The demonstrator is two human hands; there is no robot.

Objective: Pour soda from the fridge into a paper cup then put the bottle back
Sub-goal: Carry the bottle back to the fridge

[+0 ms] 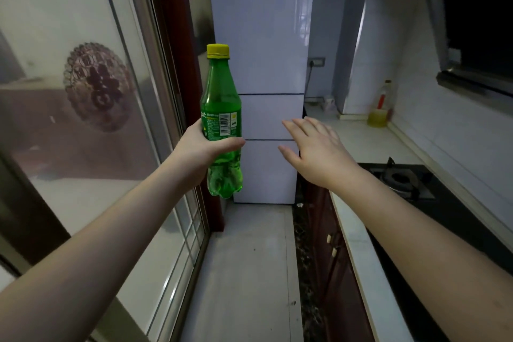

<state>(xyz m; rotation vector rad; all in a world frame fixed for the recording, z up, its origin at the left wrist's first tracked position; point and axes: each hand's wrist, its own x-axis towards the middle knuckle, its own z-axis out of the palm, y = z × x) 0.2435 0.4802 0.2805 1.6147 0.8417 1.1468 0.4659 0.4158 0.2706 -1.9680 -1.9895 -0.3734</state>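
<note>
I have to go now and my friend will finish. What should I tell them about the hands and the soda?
Left hand: holds the green soda bottle upright, yellow cap on.
Right hand: open and empty, stretched toward the fridge.
Fridge: straight ahead, all doors closed.
Paper cup: not in view, so I cannot tell if the pouring is done.
Left: if the soda is already poured, open the fridge and put the bottle back; if not, find the cup and pour first.
</note>
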